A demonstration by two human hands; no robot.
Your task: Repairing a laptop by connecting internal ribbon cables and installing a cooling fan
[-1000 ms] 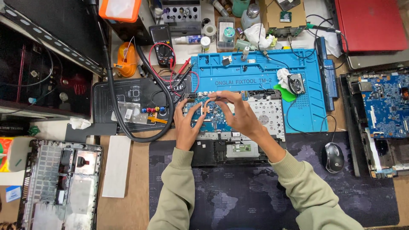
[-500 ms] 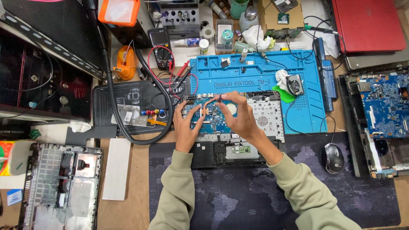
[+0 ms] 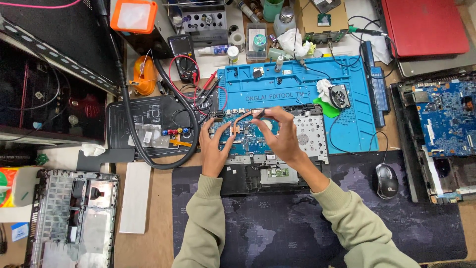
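An opened laptop base with a blue circuit board lies in front of me, half on the dark desk mat. A curved copper heat pipe is over the board. My left hand pinches its left end near a copper plate. My right hand grips its right end between thumb and fingers, just above the board. Both sleeves are olive green.
A blue repair mat with a small fan lies behind the laptop. A multimeter with red and black leads, a black mouse, another blue board, a red laptop and an open case surround the spot.
Both hands have stayed over the blue board with small finger shifts; the copper heat pipe now shows more plainly between them, held at both ends.
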